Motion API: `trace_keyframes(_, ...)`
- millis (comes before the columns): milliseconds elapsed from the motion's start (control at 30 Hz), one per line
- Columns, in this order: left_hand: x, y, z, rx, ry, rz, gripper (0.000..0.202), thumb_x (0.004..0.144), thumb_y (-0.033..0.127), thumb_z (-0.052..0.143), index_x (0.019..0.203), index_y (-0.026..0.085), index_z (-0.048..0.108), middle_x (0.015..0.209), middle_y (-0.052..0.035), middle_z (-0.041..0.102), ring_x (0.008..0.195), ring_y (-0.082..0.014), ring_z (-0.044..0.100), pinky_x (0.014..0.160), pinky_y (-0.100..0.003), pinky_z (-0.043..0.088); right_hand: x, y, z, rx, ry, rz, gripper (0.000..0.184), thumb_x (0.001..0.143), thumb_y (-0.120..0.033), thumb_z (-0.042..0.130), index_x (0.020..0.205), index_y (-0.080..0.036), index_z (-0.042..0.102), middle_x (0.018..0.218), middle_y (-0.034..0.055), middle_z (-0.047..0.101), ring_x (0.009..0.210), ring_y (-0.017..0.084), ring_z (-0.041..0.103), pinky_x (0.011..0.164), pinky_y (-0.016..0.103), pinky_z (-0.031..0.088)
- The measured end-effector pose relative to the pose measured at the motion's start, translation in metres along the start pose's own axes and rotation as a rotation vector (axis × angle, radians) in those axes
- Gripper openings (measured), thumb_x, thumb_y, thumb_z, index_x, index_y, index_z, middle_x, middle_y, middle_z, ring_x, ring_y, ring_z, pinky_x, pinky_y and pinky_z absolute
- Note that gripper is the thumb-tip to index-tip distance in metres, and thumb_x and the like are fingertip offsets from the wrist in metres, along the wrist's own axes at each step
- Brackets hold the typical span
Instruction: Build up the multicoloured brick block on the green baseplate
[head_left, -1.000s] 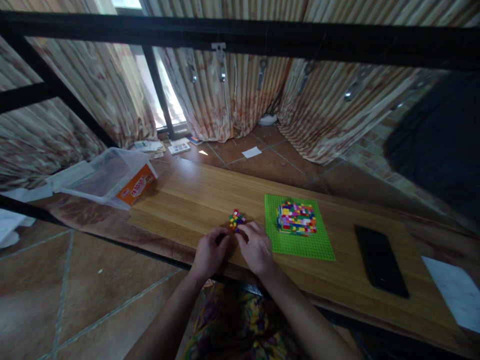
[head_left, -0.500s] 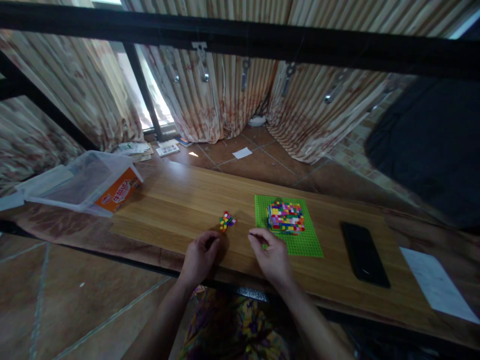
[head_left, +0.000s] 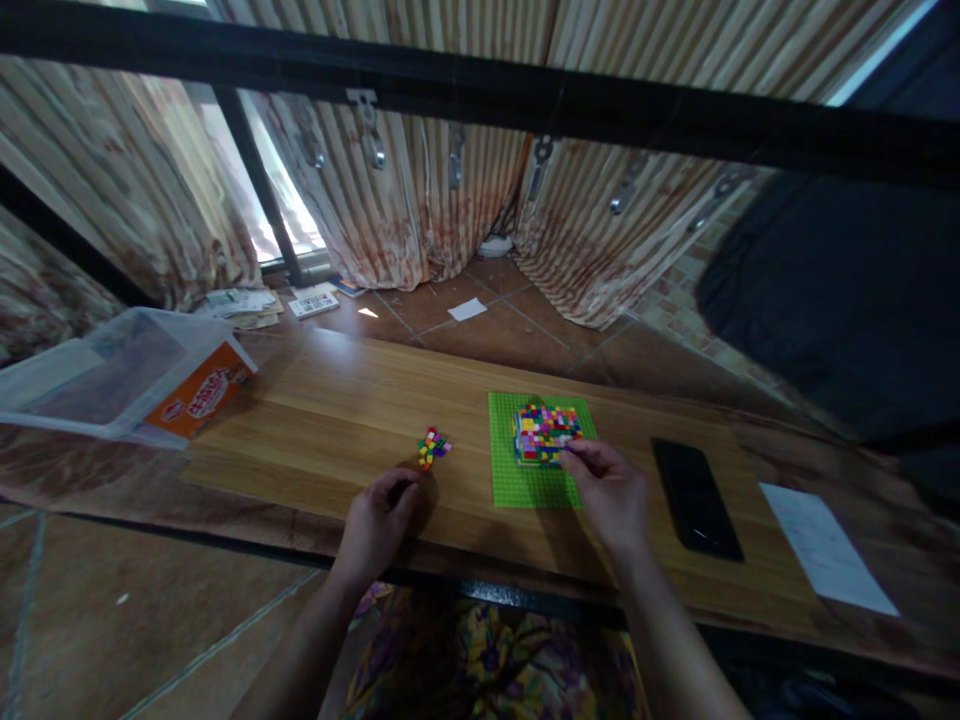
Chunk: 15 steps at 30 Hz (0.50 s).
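A green baseplate (head_left: 525, 480) lies on the wooden tabletop (head_left: 322, 420) and bears a low block of many-coloured small bricks (head_left: 546, 432). My right hand (head_left: 611, 492) hovers at the block's near right corner, fingers pinched together on something too small to make out. A small heap of loose coloured bricks (head_left: 433, 447) lies left of the plate. My left hand (head_left: 377, 520) rests curled on the table just in front of that heap, fingers closed; what it holds, if anything, is hidden.
A black phone (head_left: 694, 497) lies flat right of the baseplate, a white sheet of paper (head_left: 825, 548) beyond it. A clear plastic box with an orange label (head_left: 135, 375) stands at the table's far left. A black frame bar (head_left: 480, 95) crosses overhead. Curtains hang behind.
My right hand has left the loose brick heap and moved right, across the baseplate to the built block. My left hand stayed near the heap. The view has shifted rightward.
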<state>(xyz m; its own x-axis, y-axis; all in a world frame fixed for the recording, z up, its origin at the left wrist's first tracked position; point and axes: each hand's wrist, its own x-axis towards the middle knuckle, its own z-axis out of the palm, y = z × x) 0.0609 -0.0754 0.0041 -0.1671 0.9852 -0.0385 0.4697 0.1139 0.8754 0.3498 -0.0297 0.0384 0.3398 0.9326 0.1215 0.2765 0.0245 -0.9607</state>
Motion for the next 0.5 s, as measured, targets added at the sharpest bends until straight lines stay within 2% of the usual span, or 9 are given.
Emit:
trace_keyframes(133, 0.000, -0.003, 0.001, -0.015, -0.007, -0.007, 0.026, 0.083, 0.039, 0.056, 0.096, 0.020, 0.068, 0.089, -0.0019, 0.073, 0.082, -0.0174, 0.067, 0.073, -0.026, 0.051, 0.003, -0.003, -0.003, -0.117, -0.030, -0.062, 0.021, 0.078, -0.039, 0.066, 0.088, -0.020, 0.071, 0.088, 0.0042, 0.074, 0.081, 0.020, 0.068, 0.078, 0.035, 0.052)
trace_keyframes(300, 0.000, -0.003, 0.001, -0.032, -0.003, 0.004, 0.026, 0.083, 0.039, 0.057, 0.095, 0.020, 0.068, 0.088, -0.0022, 0.073, 0.081, -0.0171, 0.067, 0.071, -0.025, 0.051, 0.009, -0.007, -0.003, -0.368, -0.034, -0.271, 0.021, 0.085, -0.038, 0.060, 0.088, -0.022, 0.072, 0.088, 0.0035, 0.073, 0.078, 0.019, 0.067, 0.072, 0.032, 0.050)
trace_keyframes(500, 0.001, 0.000, 0.000, -0.043, -0.016, -0.019, 0.026, 0.082, 0.039, 0.056, 0.095, 0.020, 0.068, 0.088, -0.0024, 0.073, 0.081, -0.0174, 0.066, 0.071, -0.025, 0.051, 0.017, -0.001, 0.005, -0.562, -0.037, -0.528, 0.024, 0.091, -0.035, 0.053, 0.089, -0.021, 0.073, 0.093, 0.0062, 0.072, 0.087, 0.021, 0.064, 0.082, 0.036, 0.049)
